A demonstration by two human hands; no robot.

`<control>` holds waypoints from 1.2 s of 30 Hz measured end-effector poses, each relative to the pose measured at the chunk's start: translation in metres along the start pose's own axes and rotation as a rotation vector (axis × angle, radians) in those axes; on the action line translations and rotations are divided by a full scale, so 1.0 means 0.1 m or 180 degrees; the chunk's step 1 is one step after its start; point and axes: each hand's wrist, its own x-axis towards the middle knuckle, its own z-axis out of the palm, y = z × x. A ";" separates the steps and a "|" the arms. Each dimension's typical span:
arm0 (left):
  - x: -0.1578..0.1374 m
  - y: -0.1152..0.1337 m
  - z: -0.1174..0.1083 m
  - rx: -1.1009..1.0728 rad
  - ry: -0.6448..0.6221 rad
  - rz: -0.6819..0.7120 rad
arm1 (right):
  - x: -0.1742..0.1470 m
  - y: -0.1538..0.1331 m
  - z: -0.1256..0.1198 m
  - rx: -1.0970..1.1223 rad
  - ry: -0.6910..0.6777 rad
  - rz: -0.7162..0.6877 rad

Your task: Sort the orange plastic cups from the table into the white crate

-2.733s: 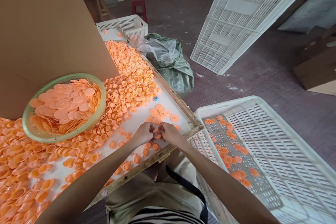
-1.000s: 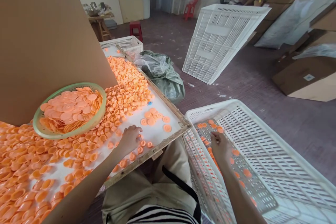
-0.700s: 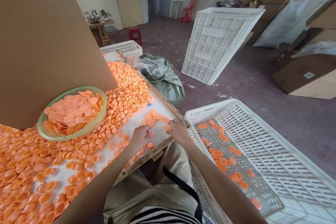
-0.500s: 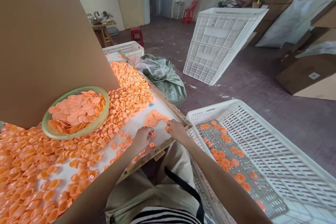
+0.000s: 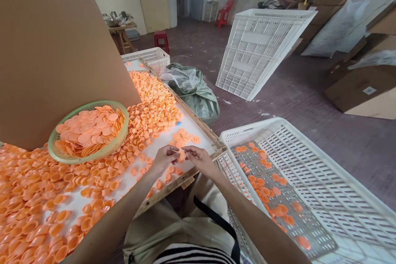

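Note:
Over the near corner of the work table, my left hand and my right hand meet almost fingertip to fingertip. Pinched between them is a small round orange plastic piece; fingers cover part of it. Just beyond lie several flat orange discs in a loose group. Small orange plastic cups are scattered beside and below my left hand. A large heap of orange cups spreads over the table to the left, and a green-rimmed basket full of flat orange discs rests on it.
A white perforated crate with orange pieces on its bottom stands right of the table. Wooden strips edge the tabletop. A tall cardboard sheet rises at left. Beyond are a green sack and stacked white crates.
My right hand has moved left from beside the flat discs, and my left hand slightly up and left. Both now come together at one orange piece.

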 end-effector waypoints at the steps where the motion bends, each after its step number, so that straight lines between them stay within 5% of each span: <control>1: 0.00 -0.04 -0.02 0.0083 0.0010 -0.0017 | 0.01 0.04 0.01 0.0202 -0.0032 0.0218; 5: 0.04 -0.21 -0.03 0.1057 0.0188 0.0118 | 0.08 0.17 0.11 -0.0037 -0.0089 0.0920; 11: 0.19 -0.37 -0.06 0.2175 0.0386 0.0390 | 0.19 0.28 0.20 -0.0981 0.0112 0.0842; 17: 0.27 -0.30 -0.09 0.2283 0.0282 0.0277 | 0.24 0.29 0.17 -0.1405 0.0034 0.0820; 25: 0.29 -0.24 -0.09 0.1550 0.0002 -0.0099 | 0.29 0.38 0.19 -0.1517 -0.0081 0.0845; 31: 0.37 -0.23 -0.17 0.1055 -0.0331 -0.0296 | 0.40 0.24 0.14 -0.0792 -0.0528 0.1778; 36: 0.42 -0.24 -0.15 0.1272 -0.0289 -0.0382 | 0.45 0.15 0.14 -0.0497 -0.0521 0.1985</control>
